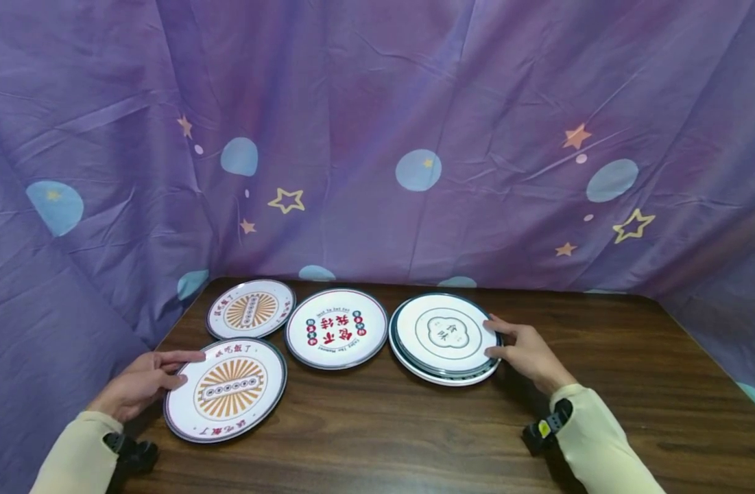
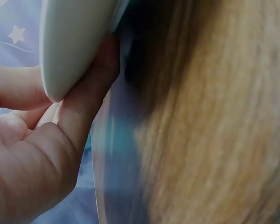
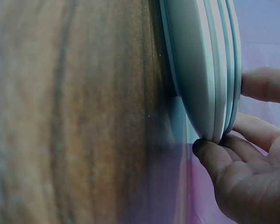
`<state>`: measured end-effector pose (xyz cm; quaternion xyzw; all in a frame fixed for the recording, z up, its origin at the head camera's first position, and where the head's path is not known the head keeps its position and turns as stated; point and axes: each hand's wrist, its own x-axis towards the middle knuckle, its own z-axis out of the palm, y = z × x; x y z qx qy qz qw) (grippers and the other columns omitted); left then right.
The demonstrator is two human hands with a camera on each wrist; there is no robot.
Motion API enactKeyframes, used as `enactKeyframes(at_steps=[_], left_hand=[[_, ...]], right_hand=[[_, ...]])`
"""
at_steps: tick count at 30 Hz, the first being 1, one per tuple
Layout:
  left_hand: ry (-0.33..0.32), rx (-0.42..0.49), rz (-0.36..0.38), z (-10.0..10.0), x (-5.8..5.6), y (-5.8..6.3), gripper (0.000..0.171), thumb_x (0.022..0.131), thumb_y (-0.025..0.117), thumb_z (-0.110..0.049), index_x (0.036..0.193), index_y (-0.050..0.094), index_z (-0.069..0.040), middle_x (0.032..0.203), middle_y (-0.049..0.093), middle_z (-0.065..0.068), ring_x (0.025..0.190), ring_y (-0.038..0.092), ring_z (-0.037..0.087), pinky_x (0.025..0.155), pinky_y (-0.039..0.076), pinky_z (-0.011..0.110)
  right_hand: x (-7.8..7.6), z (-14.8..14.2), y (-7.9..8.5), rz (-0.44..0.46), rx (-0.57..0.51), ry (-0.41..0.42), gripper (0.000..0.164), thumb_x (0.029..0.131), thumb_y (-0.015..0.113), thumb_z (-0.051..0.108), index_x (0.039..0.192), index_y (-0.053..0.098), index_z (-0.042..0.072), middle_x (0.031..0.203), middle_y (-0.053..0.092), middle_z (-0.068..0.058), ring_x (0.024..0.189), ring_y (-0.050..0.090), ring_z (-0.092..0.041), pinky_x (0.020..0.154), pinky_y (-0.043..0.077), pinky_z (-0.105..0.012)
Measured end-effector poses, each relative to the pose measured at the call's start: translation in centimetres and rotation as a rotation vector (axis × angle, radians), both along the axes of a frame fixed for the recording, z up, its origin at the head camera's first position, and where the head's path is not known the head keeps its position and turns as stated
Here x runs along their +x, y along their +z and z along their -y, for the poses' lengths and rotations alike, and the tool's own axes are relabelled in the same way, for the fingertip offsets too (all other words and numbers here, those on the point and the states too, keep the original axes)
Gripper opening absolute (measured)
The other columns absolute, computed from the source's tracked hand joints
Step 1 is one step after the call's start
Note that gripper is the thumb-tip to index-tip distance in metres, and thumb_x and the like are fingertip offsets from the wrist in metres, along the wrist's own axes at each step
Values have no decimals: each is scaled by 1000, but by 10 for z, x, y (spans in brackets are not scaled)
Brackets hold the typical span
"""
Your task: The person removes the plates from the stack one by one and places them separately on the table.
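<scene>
In the head view my left hand (image 1: 142,381) pinches the left rim of a plate (image 1: 186,405) with an orange sunburst print. The left wrist view shows that plate's pale underside (image 2: 72,42) between the fingers and thumb. My right hand (image 1: 528,353) holds the right rim of a stack of plates (image 1: 470,319) with a dark line emblem on top. In the right wrist view several rims of the stack (image 3: 210,84) show, the thumb at the lowest rims and a finger against the top one. A plate with red and teal lettering (image 1: 315,312) lies between the hands.
Another sunburst plate (image 1: 269,291) lies behind the left-hand one, at the table's back left. The brown wooden table (image 1: 377,439) ends at a purple curtain (image 1: 352,103) with stars and circles, which hangs behind and along the sides.
</scene>
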<state>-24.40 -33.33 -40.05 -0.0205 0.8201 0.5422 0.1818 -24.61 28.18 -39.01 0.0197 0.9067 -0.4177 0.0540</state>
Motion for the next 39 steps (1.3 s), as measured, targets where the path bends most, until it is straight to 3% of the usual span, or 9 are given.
enactKeyframes(at_steps=[9, 14, 17, 23, 29, 34, 39], left_hand=[[-25, 30, 25, -1, 1, 1, 53, 90, 58, 6, 143, 48, 6, 137, 60, 18, 96, 63, 3, 78, 57, 29], [-50, 3, 20, -2, 1, 2, 53, 90, 58, 5, 142, 47, 9, 141, 56, 25, 96, 63, 3, 78, 57, 28], [-54, -79, -14, -5, 2, 5, 49, 91, 58, 2, 139, 50, 11, 140, 57, 26, 94, 62, 3, 77, 55, 26], [-26, -357, -94, -14, -2, 17, 41, 89, 58, 2, 129, 61, 7, 133, 59, 30, 96, 61, 14, 73, 51, 26], [8, -392, -77, -19, -6, 21, 40, 90, 57, -2, 129, 62, 7, 130, 62, 28, 95, 62, 15, 72, 51, 28], [18, -415, -77, -24, -6, 25, 41, 94, 55, -10, 131, 61, 7, 136, 58, 31, 106, 63, 26, 77, 53, 35], [25, -446, -140, -27, -4, 29, 40, 98, 52, -14, 129, 60, 10, 130, 61, 31, 107, 65, 33, 79, 56, 38]], right_hand=[[0, 0, -3, 1, 3, -6, 65, 87, 70, 12, 146, 48, -1, 162, 29, -20, 152, 21, -45, 122, 17, -62], [0, 0, -3, 2, 1, -2, 65, 87, 70, 12, 147, 47, -1, 162, 28, -20, 152, 20, -45, 122, 17, -62], [1, -1, -4, -2, 3, -1, 66, 87, 71, 12, 147, 47, -1, 162, 28, -21, 152, 20, -45, 122, 17, -62], [1, -1, -2, -9, -7, 10, 65, 88, 70, 12, 147, 47, -1, 162, 28, -21, 152, 20, -45, 122, 18, -63], [3, -1, -1, -16, -12, 14, 65, 87, 71, 12, 147, 47, -2, 162, 29, -22, 152, 20, -46, 121, 18, -63], [3, -2, -2, -6, -16, 13, 66, 88, 70, 12, 147, 46, -2, 162, 27, -23, 152, 20, -46, 121, 20, -63], [3, -2, -1, 3, -15, 14, 67, 88, 70, 12, 149, 44, -1, 163, 26, -23, 152, 20, -46, 120, 21, -63]])
